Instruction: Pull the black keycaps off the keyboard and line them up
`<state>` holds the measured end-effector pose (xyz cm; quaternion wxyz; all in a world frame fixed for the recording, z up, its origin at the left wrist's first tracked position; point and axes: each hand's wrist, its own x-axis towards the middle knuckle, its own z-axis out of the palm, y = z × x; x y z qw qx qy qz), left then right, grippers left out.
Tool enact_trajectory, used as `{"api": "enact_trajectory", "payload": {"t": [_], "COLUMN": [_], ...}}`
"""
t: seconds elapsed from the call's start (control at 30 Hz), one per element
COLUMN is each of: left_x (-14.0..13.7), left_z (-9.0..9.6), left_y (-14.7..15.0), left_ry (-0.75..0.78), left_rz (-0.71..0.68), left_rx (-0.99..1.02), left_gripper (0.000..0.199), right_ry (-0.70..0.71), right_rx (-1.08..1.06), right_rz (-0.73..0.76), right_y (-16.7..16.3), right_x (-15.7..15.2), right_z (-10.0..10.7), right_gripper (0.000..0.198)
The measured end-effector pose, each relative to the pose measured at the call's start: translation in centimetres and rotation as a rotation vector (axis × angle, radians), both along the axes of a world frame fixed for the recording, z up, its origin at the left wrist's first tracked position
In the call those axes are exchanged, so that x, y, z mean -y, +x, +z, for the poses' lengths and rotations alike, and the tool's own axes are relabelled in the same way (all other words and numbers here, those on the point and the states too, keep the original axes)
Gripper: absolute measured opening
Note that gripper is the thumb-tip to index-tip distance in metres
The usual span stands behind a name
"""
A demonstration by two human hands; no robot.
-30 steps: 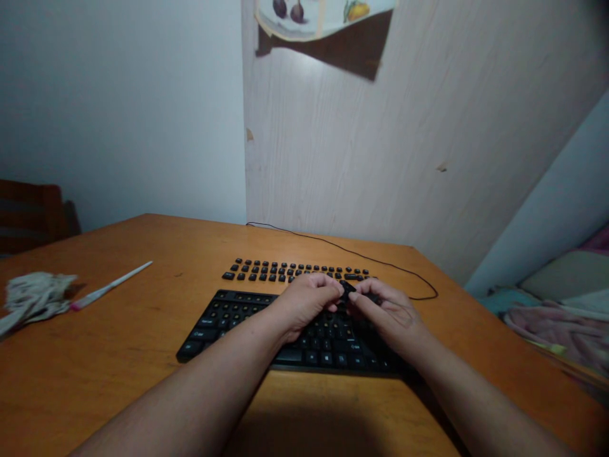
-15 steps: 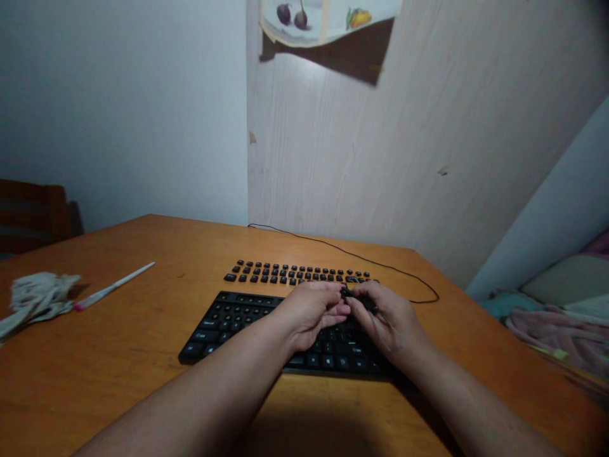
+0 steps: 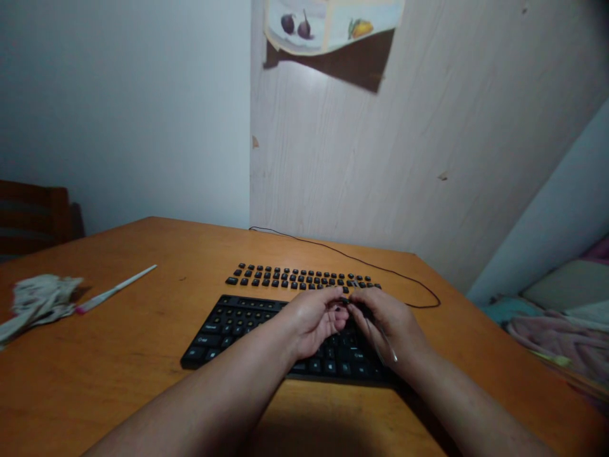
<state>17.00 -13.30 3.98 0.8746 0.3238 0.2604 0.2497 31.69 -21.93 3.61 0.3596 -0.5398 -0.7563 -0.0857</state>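
Observation:
My left hand (image 3: 316,324) is closed in a pinch over the black keyboard (image 3: 204,339), its fingertips on a small black keycap (image 3: 344,300). My right hand (image 3: 390,320) meets it there, its fingers closed around a thin metal wire tool, apparently a keycap puller (image 3: 387,348), whose bent end sticks out by the wrist. Its other end is hidden among the fingers. On the keyboard's upper rows the keycaps are off and small pale switch stems show; the lower rows still carry theirs. Loose keycaps (image 3: 295,278) lie in rows behind the keyboard.
A black cable (image 3: 328,244) curves over the wooden table (image 3: 118,355) behind the keycaps and to the right. At the left lie a white brush-like stick (image 3: 118,289) and a crumpled pale cloth (image 3: 42,298). A wooden chair (image 3: 35,216) stands beyond.
The dark piece in my right hand has turned, so the wire end now points back toward the wrist. Both hands stay together above the keyboard. The view has tilted slightly.

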Motion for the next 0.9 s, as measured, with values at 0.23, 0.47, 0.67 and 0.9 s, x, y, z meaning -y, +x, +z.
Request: {"api": "enact_trajectory", "payload": {"t": [0.23, 0.47, 0.67, 0.9], "left_x": [-0.1, -0.4, -0.4, -0.3], "left_z": [-0.1, 0.1, 0.2, 0.5], "left_y": [-0.1, -0.3, -0.4, -0.5], "left_ry": [0.127, 0.139, 0.134, 0.110], "left_rz": [0.056, 0.135, 0.146, 0.143], "left_rx": [-0.009, -0.018, -0.050, -0.032], "left_gripper": [0.019, 0.019, 0.019, 0.013], "right_ry": [0.019, 0.129, 0.210, 0.252], "right_rx": [-0.007, -0.122, -0.158, -0.057], "right_rz": [0.016, -0.117, -0.268, -0.336], "right_y": [0.1, 0.5, 0.9, 1.8], "right_x": [-0.1, 0.2, 0.4, 0.3], "right_z": [-0.2, 0.1, 0.6, 0.7], "right_gripper": [0.027, 0.029, 0.037, 0.032]}}
